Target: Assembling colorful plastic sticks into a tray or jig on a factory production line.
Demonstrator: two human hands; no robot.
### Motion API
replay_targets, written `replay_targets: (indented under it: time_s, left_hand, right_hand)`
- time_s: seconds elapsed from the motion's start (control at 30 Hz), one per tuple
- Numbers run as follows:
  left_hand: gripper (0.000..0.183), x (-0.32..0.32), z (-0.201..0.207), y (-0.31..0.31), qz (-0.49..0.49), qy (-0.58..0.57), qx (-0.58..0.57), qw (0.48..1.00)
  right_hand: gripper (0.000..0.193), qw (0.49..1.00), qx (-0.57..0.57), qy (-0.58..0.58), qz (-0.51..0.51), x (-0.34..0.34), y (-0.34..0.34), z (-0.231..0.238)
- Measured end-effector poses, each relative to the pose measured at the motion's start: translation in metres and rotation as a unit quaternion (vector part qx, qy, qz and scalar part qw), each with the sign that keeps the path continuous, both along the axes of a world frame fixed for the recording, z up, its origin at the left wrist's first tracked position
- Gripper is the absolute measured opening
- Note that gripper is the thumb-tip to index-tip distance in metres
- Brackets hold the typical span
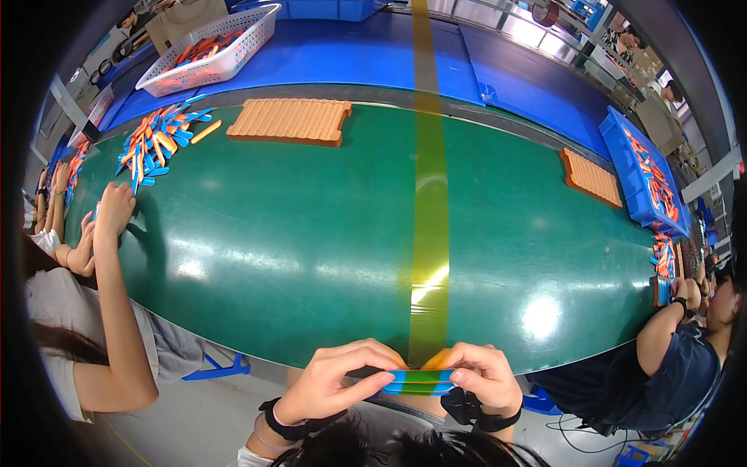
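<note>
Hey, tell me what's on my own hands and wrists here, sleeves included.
Your left hand and right hand are both gloveless. The left one has a black wristband and a thin pale loop, with a whitish sleeve edge below. The right one has a bulky black strap.

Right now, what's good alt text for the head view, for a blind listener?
The person's left hand and right hand hold slim blue strips at the near edge of a glossy green table. Beyond lie a heap of blue and orange pieces at left and two ribbed orange blocks.
</note>
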State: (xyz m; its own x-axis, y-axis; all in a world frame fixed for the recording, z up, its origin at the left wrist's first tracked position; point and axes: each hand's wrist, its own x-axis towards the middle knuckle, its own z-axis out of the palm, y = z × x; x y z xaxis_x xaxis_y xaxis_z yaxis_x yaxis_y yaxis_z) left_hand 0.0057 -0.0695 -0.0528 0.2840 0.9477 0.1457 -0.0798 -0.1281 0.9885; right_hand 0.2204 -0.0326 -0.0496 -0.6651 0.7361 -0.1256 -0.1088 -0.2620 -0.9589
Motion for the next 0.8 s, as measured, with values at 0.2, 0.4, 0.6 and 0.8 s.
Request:
replay_targets:
  time_s: [0.2,0.4,0.6,0.8]
  left_hand:
    - [0.007,0.0009,-0.0023,0.0018,0.017,-0.016,-0.001,1.0]
    - [0.007,-0.0007,-0.0006,0.0029,0.024,-0.027,-0.021,0.999]
    - [0.007,-0.0017,-0.0002,0.0008,0.014,-0.031,-0.028,0.999]
    - [0.008,-0.0016,0.0003,0.0014,-0.003,-0.033,-0.015,0.999]
  right_hand:
    - [0.015,0.999,0.026,0.043,-0.003,-0.0023,0.0005,0.0027]
    - [0.013,1.0,0.011,0.006,-0.003,-0.0028,0.0012,0.0041]
    - [0.012,0.999,0.053,-0.003,-0.001,-0.0051,0.0028,0.0059]
    - [0.012,0.997,0.074,-0.002,0.0,-0.0034,0.0031,0.0065]
